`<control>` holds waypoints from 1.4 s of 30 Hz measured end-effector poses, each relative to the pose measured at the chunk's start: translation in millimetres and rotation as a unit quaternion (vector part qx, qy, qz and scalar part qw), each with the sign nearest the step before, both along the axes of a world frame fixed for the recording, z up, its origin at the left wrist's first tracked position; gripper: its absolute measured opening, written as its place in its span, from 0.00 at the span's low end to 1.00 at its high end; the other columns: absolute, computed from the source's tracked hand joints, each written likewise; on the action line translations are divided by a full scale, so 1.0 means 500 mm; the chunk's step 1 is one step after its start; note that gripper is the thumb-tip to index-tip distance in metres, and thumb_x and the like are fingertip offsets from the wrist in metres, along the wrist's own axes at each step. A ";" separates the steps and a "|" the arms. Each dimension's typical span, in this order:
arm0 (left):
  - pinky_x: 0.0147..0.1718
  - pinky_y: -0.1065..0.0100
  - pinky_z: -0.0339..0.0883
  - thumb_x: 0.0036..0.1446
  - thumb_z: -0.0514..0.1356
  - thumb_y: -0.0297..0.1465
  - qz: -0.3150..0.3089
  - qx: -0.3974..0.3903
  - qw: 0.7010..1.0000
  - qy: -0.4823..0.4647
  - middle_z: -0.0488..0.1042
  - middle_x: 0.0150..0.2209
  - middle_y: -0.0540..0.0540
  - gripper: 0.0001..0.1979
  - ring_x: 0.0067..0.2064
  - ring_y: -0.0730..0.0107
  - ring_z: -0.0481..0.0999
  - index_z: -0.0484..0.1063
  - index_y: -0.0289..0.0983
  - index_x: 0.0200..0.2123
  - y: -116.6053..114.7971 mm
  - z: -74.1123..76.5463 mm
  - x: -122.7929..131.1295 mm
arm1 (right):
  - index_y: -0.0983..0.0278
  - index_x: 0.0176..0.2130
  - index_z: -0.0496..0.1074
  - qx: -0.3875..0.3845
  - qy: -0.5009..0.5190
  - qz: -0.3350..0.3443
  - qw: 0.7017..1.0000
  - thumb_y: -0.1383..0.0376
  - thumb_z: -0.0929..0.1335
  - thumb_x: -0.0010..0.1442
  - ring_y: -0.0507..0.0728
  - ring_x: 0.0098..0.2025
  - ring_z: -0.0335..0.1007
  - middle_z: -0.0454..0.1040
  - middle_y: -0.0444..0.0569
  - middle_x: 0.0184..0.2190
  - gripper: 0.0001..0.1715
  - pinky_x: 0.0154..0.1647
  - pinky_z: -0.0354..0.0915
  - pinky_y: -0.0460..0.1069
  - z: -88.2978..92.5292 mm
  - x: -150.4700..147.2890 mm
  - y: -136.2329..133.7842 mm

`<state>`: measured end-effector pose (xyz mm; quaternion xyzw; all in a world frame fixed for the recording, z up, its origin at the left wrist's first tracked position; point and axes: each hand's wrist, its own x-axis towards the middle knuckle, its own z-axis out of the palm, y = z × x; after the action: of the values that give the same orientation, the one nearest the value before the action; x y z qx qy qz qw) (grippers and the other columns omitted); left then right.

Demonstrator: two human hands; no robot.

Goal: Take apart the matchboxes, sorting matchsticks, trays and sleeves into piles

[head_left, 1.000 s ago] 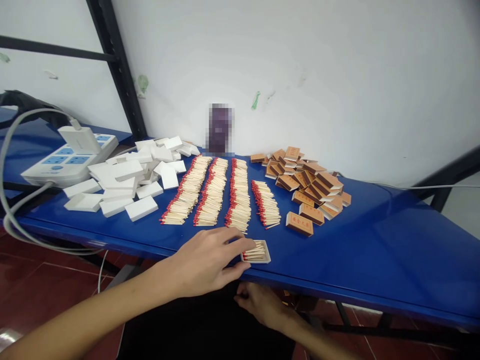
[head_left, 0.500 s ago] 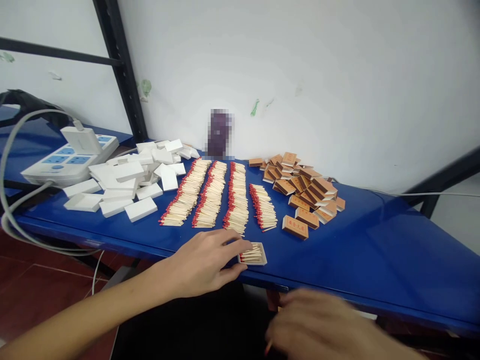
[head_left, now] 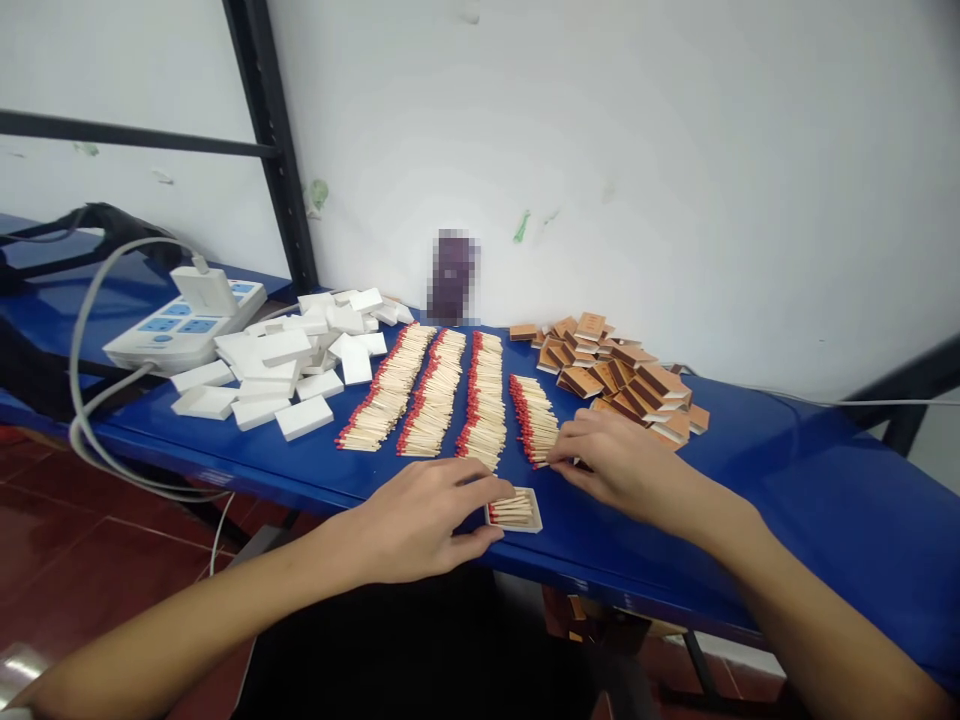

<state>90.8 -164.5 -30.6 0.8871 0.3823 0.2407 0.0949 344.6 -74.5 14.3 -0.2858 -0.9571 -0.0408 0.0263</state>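
My left hand (head_left: 439,520) has its thumb and fingers around the left end of a small white matchbox tray (head_left: 537,515) near the table's front edge. Inside lie several red-tipped matches (head_left: 512,508), partly under my fingers. My right hand (head_left: 611,460) is closed in a pinch at the near end of the shortest row of matches (head_left: 534,418). Its fingertips meet the matchstick ends there; how many they grip is hidden. Three longer match rows, on the left (head_left: 386,390), in the middle (head_left: 433,395) and on the right (head_left: 484,400), lie beside it, red heads to the left.
A heap of white trays (head_left: 285,360) lies left of the rows, brown matchbox sleeves (head_left: 615,375) to the right. A power strip (head_left: 180,330) with a charger and cable stands at the left on the blue table (head_left: 810,500). A blurred dark object (head_left: 452,277) leans against the wall.
My right hand has risen from below the table's front edge to the near end of the shortest match row. My left hand stays on the tray. The camera view has shifted slightly.
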 end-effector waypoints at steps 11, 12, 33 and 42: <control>0.42 0.61 0.72 0.66 0.57 0.36 0.014 -0.019 1.000 0.009 0.76 0.47 0.45 0.20 0.44 0.61 0.78 0.62 0.43 0.60 0.001 0.007 0.002 | 0.63 0.32 0.70 -0.141 -0.003 -0.059 0.988 0.70 0.67 0.58 0.53 0.34 0.65 0.73 0.45 0.33 0.03 0.34 0.56 0.48 0.040 -0.028 -0.008; 0.42 0.61 0.72 0.65 0.58 0.36 0.017 -0.021 1.000 0.008 0.76 0.47 0.45 0.22 0.44 0.61 0.78 0.61 0.43 0.60 0.000 0.008 0.003 | 0.63 0.32 0.70 -0.153 0.020 -0.064 0.986 0.69 0.67 0.58 0.53 0.34 0.65 0.73 0.45 0.32 0.02 0.34 0.56 0.48 0.044 -0.037 -0.018; 0.40 0.62 0.73 0.66 0.56 0.34 0.007 0.013 1.000 0.001 0.76 0.44 0.45 0.17 0.42 0.61 0.79 0.63 0.41 0.56 -0.004 -0.004 0.000 | 0.63 0.38 0.78 -0.080 0.047 -0.105 0.990 0.69 0.63 0.64 0.53 0.29 0.67 0.74 0.48 0.29 0.13 0.31 0.59 0.48 0.001 -0.017 -0.013; 0.39 0.63 0.73 0.67 0.56 0.35 0.007 0.029 1.000 0.007 0.76 0.45 0.45 0.16 0.41 0.63 0.79 0.63 0.40 0.56 -0.003 -0.001 -0.003 | 0.63 0.31 0.71 -0.094 0.043 -0.110 0.989 0.70 0.65 0.61 0.52 0.30 0.64 0.72 0.45 0.28 0.07 0.31 0.55 0.47 0.001 -0.015 -0.008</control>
<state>89.4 -166.2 -30.9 0.8885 0.3820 0.2458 0.0652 337.1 -78.5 14.5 -0.3920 -0.9174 0.0589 0.0355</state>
